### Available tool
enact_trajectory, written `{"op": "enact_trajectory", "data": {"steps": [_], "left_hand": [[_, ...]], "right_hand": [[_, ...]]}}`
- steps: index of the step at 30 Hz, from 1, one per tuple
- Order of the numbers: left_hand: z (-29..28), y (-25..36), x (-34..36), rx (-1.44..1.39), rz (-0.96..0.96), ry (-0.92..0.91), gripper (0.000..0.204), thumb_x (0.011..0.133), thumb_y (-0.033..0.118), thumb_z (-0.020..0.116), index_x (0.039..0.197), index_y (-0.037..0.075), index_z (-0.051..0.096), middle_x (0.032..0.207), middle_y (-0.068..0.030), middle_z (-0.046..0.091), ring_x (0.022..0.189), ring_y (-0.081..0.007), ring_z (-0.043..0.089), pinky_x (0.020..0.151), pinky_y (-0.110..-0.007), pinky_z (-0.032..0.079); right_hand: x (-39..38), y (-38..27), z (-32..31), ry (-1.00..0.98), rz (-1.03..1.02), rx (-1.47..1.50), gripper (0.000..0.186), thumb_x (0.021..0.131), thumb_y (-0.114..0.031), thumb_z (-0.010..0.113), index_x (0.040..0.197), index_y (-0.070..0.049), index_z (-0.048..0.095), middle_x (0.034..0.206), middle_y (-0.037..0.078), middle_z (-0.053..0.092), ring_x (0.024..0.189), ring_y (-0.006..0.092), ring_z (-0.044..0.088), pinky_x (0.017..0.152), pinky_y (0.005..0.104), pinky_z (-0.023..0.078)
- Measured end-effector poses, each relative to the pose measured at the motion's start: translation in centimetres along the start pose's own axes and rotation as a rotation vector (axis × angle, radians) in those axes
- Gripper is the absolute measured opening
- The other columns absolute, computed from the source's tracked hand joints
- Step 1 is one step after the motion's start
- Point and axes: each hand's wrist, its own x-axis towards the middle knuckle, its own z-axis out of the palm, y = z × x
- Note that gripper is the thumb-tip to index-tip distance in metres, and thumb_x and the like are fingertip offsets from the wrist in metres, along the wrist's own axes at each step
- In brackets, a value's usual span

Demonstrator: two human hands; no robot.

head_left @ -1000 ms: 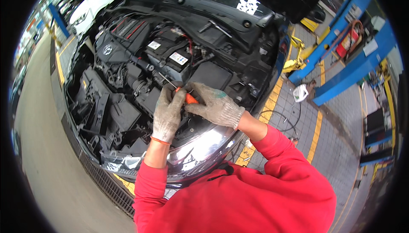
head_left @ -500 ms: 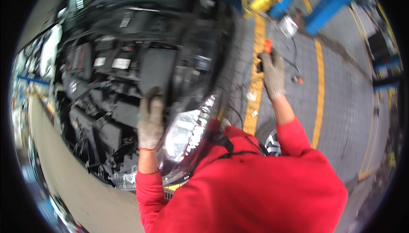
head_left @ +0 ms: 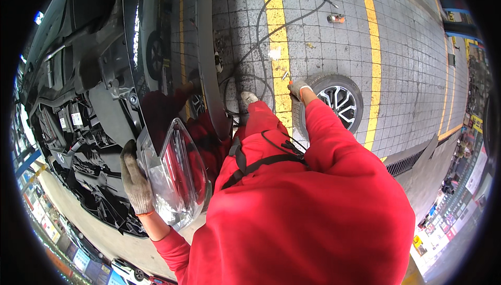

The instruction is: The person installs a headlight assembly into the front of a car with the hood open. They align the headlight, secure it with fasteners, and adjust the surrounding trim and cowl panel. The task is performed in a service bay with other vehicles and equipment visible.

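Observation:
My left hand point(head_left: 136, 180), in a grey knitted glove, rests with straight fingers at the rim of the engine bay point(head_left: 91, 149), close beside the clear headlight point(head_left: 180, 178) of a dark car. Nothing shows in its palm. Out to the right and low, my right hand point(head_left: 300, 91), gloved too, is closed. A small orange end of some object point(head_left: 290, 82) sticks out by its fingers; the rest is hidden in the grip. Near that hand a wheel with black and silver spokes point(head_left: 342, 100) lies on the tiled floor.
The glossy dark fender point(head_left: 172, 40) runs forward from the headlight. A black hose point(head_left: 259, 50) loops over the floor and a yellow line point(head_left: 276, 14). Farther off lies a small orange and dark tool point(head_left: 336, 19). My shoe point(head_left: 249, 97) is beside the hose. A floor grate point(head_left: 404, 162) is at right.
The view has swung, and the car now sits farther left. My left hand has gone from over the engine bay to the rim beside the headlight. My right hand is lower, near the wheel.

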Motion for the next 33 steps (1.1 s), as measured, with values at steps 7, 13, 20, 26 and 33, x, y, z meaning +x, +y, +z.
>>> {"op": "enact_trajectory", "data": {"steps": [7,13,20,26,33], "left_hand": [[0.2,0.1,0.1,0.075,-0.014,0.034,0.060,0.125,0.041,0.039,0.154,-0.005,0.062,0.151,-0.0199,0.069,0.142,-0.0308,0.063,0.124,-0.040,0.043],[0.5,0.6,0.2,0.091,-0.019,0.041,0.058,0.125,0.038,0.039,0.150,-0.006,0.065,0.150,-0.0210,0.069,0.139,-0.0329,0.065,0.122,-0.042,0.046],[0.2,0.6,0.0,0.208,0.022,0.064,0.058,0.125,0.041,0.039,0.152,-0.004,0.065,0.148,-0.0227,0.070,0.138,-0.0356,0.067,0.120,-0.041,0.048],[0.4,0.2,-0.1,0.201,0.037,0.110,0.059,0.124,0.043,0.041,0.149,-0.002,0.069,0.147,-0.0231,0.073,0.137,-0.0363,0.068,0.119,-0.041,0.049],[0.1,-0.5,-0.1,0.297,-0.143,0.202,0.072,0.122,0.053,0.045,0.159,-0.007,0.060,0.159,-0.0243,0.066,0.146,-0.0379,0.063,0.124,-0.043,0.045]], "right_hand": [[3.4,2.3,-1.3,-0.064,0.165,-0.334,0.027,0.105,-0.024,0.069,0.121,-0.003,0.077,0.113,0.022,0.078,0.094,0.0393,0.079,0.072,0.0592,0.064],[4.3,-2.9,-7.6,0.127,-0.073,-0.618,0.053,0.110,-0.039,0.051,0.139,-0.002,0.075,0.145,0.033,0.070,0.131,0.0485,0.072,0.115,0.0495,0.057],[-8.3,-19.6,-13.7,0.628,-0.550,0.133,0.054,0.104,-0.039,0.064,0.129,0.008,0.075,0.096,0.023,0.082,0.089,0.0326,0.080,0.084,0.0442,0.062],[-27.6,-30.3,-12.8,0.557,-1.095,0.404,0.047,0.110,-0.026,0.068,0.141,0.009,0.069,0.109,0.014,0.081,0.092,0.0182,0.078,0.088,0.0319,0.062],[-38.7,-29.7,-9.5,0.383,-1.352,0.635,0.046,0.114,-0.018,0.067,0.150,0.010,0.061,0.121,0.014,0.074,0.102,0.0178,0.073,0.091,0.0333,0.062]]}}
